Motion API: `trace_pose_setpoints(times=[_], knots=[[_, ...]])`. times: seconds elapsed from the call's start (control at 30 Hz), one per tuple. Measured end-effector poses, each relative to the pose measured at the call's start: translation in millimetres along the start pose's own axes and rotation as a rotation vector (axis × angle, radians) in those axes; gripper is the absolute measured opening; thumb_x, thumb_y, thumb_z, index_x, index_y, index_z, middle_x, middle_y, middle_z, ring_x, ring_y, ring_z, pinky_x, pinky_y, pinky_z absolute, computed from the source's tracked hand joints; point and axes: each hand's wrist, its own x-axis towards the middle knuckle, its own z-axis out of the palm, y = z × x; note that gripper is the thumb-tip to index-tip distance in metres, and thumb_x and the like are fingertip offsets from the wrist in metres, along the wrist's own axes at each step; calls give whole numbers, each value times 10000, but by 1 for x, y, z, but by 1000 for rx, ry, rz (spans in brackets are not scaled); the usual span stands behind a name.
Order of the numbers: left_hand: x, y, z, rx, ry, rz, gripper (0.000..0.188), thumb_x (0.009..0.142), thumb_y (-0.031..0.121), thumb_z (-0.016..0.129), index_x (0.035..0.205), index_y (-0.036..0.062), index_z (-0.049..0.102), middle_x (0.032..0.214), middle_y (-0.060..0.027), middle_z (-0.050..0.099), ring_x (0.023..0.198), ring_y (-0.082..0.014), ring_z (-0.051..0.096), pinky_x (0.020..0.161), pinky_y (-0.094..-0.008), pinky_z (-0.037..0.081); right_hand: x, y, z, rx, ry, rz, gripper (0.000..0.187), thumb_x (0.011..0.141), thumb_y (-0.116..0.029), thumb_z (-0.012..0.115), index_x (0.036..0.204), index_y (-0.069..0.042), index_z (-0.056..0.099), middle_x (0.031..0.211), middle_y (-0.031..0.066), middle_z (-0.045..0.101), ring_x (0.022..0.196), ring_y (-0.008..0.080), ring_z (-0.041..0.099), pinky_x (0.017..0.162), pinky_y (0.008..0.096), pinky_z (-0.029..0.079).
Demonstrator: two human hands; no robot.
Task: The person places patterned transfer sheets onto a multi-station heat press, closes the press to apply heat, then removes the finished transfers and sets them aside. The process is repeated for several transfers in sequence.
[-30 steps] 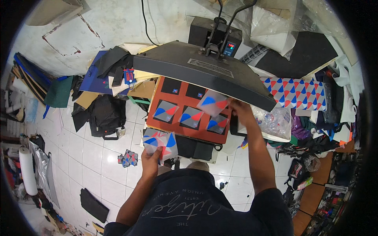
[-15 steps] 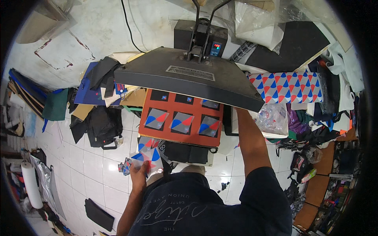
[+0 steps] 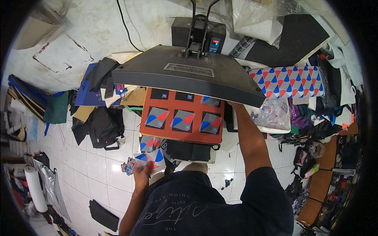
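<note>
My left hand (image 3: pixel 141 175) pinches a few translucent printed sheets (image 3: pixel 156 160) with red and blue shapes, low and left of the heat press. Small printed pieces (image 3: pixel 128 166) stick out beside its fingers. On the press's orange-red pad (image 3: pixel 163 133) lie several black squares. Those in the front row carry grey, red and blue printed sheets (image 3: pixel 182 120); two farther back show only a small blue mark. My right hand (image 3: pixel 235 105) reaches under the right side of the raised dark upper plate (image 3: pixel 189 72), which hides its fingers. Whatever it touches there cannot be seen.
A lit control box (image 3: pixel 214 46) stands behind the plate. To the right are a patterned red-blue-grey sheet (image 3: pixel 287 82) and a box holding clear plastic (image 3: pixel 271 116). Black folded material (image 3: pixel 189 150) hangs below the pad. A black bag (image 3: pixel 106 126) sits at left.
My left hand and its sheets have shifted slightly, with the sheets tilted differently. My right hand stays under the plate. The whole view has moved a little.
</note>
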Motion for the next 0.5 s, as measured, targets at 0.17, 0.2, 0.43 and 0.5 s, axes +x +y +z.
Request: trace_pose_setpoints(times=[0.17, 0.2, 0.43, 0.5], knots=[[-2, 5, 5, -37, 19, -3, 219, 898, 79, 673, 1086, -21, 621, 985, -108, 696, 829, -178, 672, 756, -292, 525, -3, -5, 5, -12, 34, -43, 233, 897, -248, 653, 1020, -51, 675, 911, 104, 674, 856, 256, 629, 774, 402, 496], [-2, 7, 5, -30, 11, -9, 224, 898, 78, 672, 1091, -23, 617, 986, -110, 695, 836, -181, 674, 759, -294, 527, -3, -5, 6, -16, 41, -53, 234, 897, -247, 653, 1022, -50, 675, 914, 106, 675, 860, 259, 630, 777, 404, 496], [-2, 12, 6, -26, -7, 8, 254, 902, 86, 671, 1116, -30, 596, 993, -121, 693, 854, -197, 683, 768, -306, 535, -6, -7, 9, -28, 97, -110, 238, 898, -244, 648, 1031, -49, 678, 934, 120, 682, 882, 281, 637, 799, 418, 499], [-2, 14, 6, -42, -7, 9, 258, 902, 91, 675, 1114, -32, 594, 991, -124, 693, 857, -200, 683, 771, -309, 534, -9, -6, 9, -30, 121, -125, 240, 898, -243, 647, 1034, -48, 678, 940, 124, 684, 889, 288, 639, 805, 422, 500]])
